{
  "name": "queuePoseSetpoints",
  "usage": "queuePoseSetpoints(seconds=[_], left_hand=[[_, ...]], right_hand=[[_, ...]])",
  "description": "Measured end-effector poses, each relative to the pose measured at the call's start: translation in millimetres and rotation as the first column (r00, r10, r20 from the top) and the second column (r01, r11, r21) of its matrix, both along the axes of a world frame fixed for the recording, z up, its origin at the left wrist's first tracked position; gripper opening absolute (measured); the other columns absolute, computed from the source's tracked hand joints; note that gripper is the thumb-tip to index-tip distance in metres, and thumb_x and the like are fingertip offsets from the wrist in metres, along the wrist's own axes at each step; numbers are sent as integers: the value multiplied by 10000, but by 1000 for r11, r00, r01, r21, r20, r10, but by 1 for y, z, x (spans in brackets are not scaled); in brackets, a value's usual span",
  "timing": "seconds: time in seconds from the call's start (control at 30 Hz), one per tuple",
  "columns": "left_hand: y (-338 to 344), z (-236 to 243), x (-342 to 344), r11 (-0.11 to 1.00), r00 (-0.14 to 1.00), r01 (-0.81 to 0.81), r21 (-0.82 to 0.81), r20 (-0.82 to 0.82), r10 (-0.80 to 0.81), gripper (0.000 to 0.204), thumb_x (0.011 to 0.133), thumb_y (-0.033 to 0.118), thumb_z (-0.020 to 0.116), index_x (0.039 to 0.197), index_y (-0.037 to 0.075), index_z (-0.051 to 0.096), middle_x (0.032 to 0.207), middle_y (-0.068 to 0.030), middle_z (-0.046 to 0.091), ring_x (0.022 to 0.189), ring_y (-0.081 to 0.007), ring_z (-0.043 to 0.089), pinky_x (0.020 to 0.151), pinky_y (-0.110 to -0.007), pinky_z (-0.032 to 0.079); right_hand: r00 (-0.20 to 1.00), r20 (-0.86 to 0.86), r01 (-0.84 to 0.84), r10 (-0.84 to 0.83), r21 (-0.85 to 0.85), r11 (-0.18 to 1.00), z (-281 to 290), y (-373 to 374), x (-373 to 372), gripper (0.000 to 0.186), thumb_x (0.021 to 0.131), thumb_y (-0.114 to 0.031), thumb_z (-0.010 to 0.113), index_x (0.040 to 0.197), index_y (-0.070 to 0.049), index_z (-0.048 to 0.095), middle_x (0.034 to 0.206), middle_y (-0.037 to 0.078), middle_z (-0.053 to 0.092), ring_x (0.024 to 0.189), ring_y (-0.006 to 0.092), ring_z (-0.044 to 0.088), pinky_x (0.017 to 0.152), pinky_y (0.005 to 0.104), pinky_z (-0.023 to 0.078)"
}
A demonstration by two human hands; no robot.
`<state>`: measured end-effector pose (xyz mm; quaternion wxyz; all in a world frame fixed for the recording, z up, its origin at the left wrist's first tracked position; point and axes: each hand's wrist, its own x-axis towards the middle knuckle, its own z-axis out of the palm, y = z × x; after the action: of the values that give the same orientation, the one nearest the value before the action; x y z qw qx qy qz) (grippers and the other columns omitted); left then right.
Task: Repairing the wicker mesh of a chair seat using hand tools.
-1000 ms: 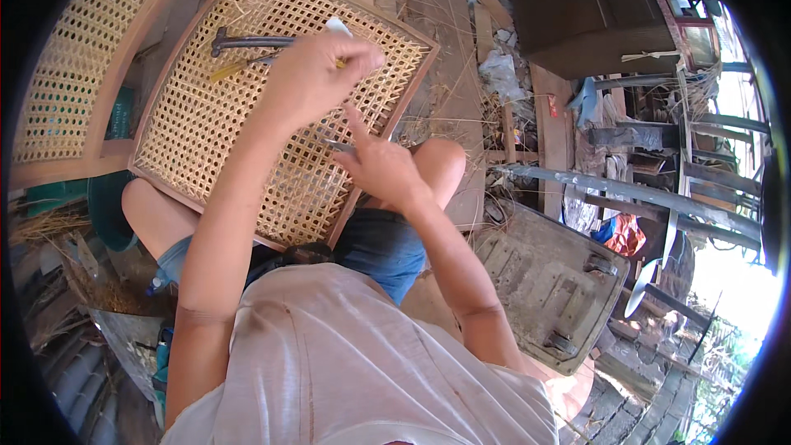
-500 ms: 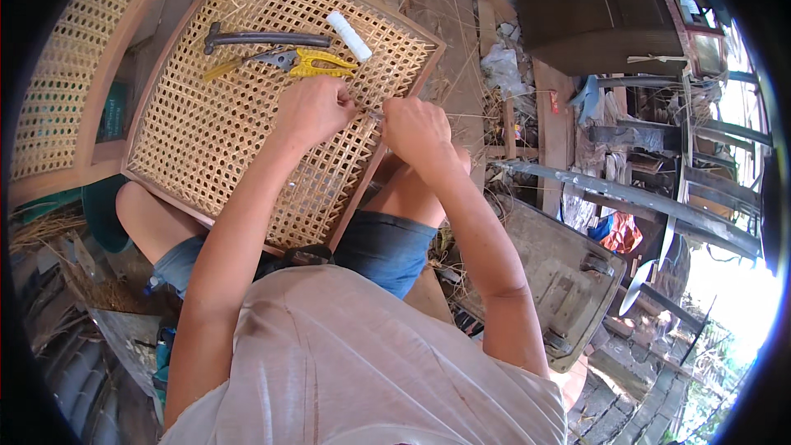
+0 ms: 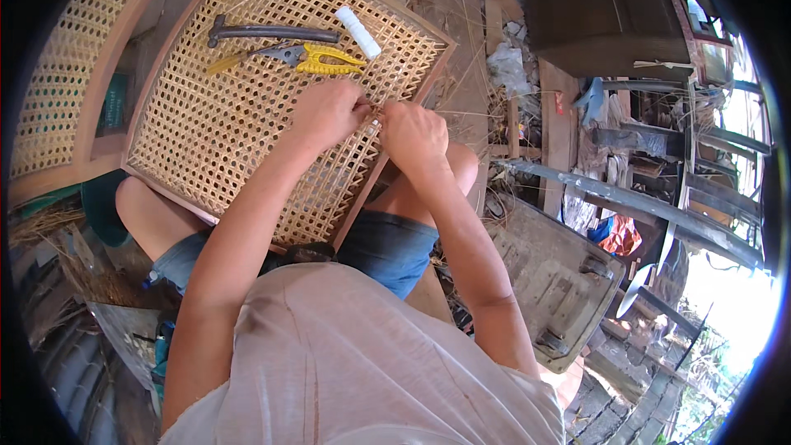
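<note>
A woven cane panel (image 3: 198, 115) in a wooden frame rests across my lap, its holes in an open lattice. Over its right part, my left hand (image 3: 328, 113) pinches at the weave, thumb and fingertips together. Close beside it at the right frame edge, my right hand (image 3: 414, 133) is closed too, fingertips nearly meeting the left ones. A thin cane strand (image 3: 376, 109) shows between them, partly hidden by the fingers. Beyond the hands on the cane lie yellow-handled cutters (image 3: 329, 58), a dark hammer (image 3: 276, 33), a yellow-handled slim tool (image 3: 226, 63) and a white cylindrical roll (image 3: 358, 33).
Another framed cane panel (image 3: 58, 82) stands at the far left. Wooden boards and loose cane strips cover the floor on the right. A dark brown box-like piece (image 3: 606, 16) stands at the back right, with a worn grey lid-like panel (image 3: 548, 280) nearer and a metal bar (image 3: 626, 202).
My left hand has shifted slightly to the right, bringing its fingertips closer to the right hand's. The panel and tools appear slightly shifted in view. Both hands stay closed.
</note>
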<state>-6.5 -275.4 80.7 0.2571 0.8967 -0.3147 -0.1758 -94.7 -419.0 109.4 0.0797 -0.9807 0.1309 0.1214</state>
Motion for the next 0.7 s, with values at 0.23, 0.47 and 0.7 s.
queuePoseSetpoints(seconds=[0.23,0.47,0.7], left_hand=[[-3,16,-1,997,995,-63,-52,-75,59,169,933,245,714,1011,110,778,909,-67,749,757,-228,693,701,-365,543],[17,20,8,673,734,-507,-538,-679,10,249,1017,193,607,1185,65,740,801,9,692,674,-105,604,642,-256,501],[-47,14,-26,937,991,66,-344,-84,-101,386,1064,334,579,1249,32,732,1030,-64,761,900,-157,688,906,-324,535]], right_hand=[[993,-65,100,-96,61,993,11,-23,11,277,875,-299,707,916,-32,767,948,214,764,925,368,759,814,449,604],[987,-99,122,-125,-35,992,28,-59,2,412,873,-447,715,909,-40,771,930,193,765,928,376,748,811,475,593],[947,166,274,-275,25,961,126,-102,-48,369,853,-438,723,940,-85,779,936,177,767,928,380,740,828,478,576]])
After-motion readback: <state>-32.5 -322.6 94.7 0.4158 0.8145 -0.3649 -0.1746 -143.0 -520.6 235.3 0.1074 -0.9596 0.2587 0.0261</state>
